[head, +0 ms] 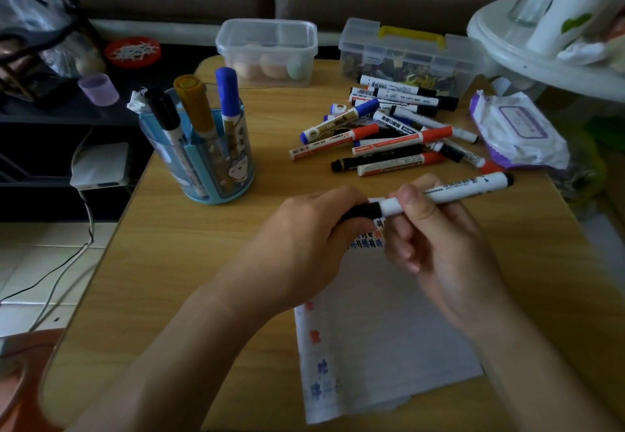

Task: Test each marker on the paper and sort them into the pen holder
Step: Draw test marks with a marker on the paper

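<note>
Both hands meet over the middle of the counter (189, 279), above the far end of the paper (382, 347). The left hand (304, 228) has its fingers curled round the black cap (363, 211) of a white marker (453, 191). The right hand (439, 245) pinches the white barrel just beside the cap, thumb on top and fingers curled beneath. The marker lies nearly level, its black tail end pointing toward the right edge; the cap meets the barrel, though whether it is fully seated cannot be told. The paper lies toward the near edge, with red and blue test scribbles down its left side and more marks at its far end, partly hidden by the hands. The pen holder (216, 161), blue and see-through, stands upright toward the far left corner. It holds three markers cap-up: a black-capped one (164, 110), a gold one (196, 103) and a blue-capped one (227, 93), in separate compartments. A loose pile of markers (389, 134) with red, blue and black caps lies toward the far right of the counter. At the far edge stand a clear box with eggs (267, 49) and a clear case with a yellow handle (409, 56). A pack of wipes (517, 127) rests at the right edge.
</note>
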